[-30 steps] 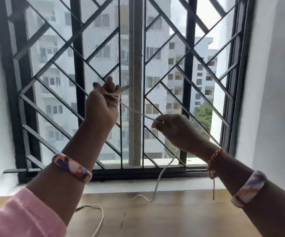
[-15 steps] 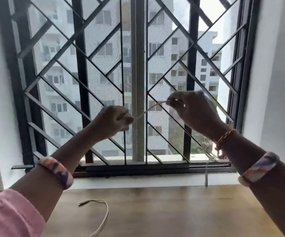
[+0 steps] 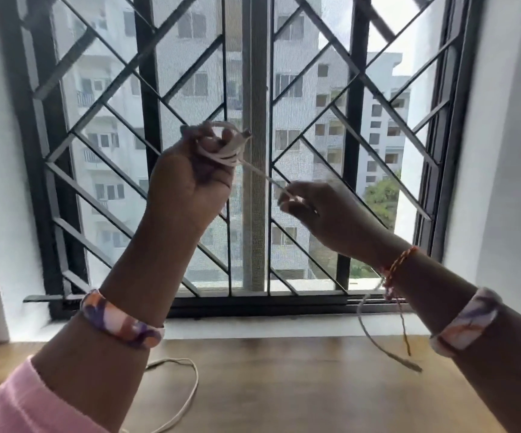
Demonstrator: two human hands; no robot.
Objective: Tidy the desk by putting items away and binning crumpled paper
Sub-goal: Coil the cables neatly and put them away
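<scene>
A wooden desk (image 3: pixel 284 385) with a brown grain runs along the bottom of the view, its far edge meeting a white sill under a wide window (image 3: pixel 253 89). The window carries a black metal grille (image 3: pixel 312 126) of crossing diagonal bars and uprights, with a mesh screen behind it; pale apartment blocks and a patch of green tree show outside. White walls close the window in on both sides.

Both hands are raised in front of the grille, above the desk's far edge and close to one another. The left hand (image 3: pixel 190 179) is curled around several loops of a white cable (image 3: pixel 221 151) coiled over its fingers. A taut stretch of the cable runs down and right to the right hand (image 3: pixel 321 210), which pinches it between thumb and fingertips. Below the right wrist a loose end of the cable hangs over the desk near its right side, blurred. Another length lies in a loop on the desk near the left forearm, toward the near edge.

Each forearm wears a patterned bangle (image 3: pixel 121 323); the right wrist also has an orange thread (image 3: pixel 400 267). A pink sleeve (image 3: pixel 18 404) shows at the lower left corner
</scene>
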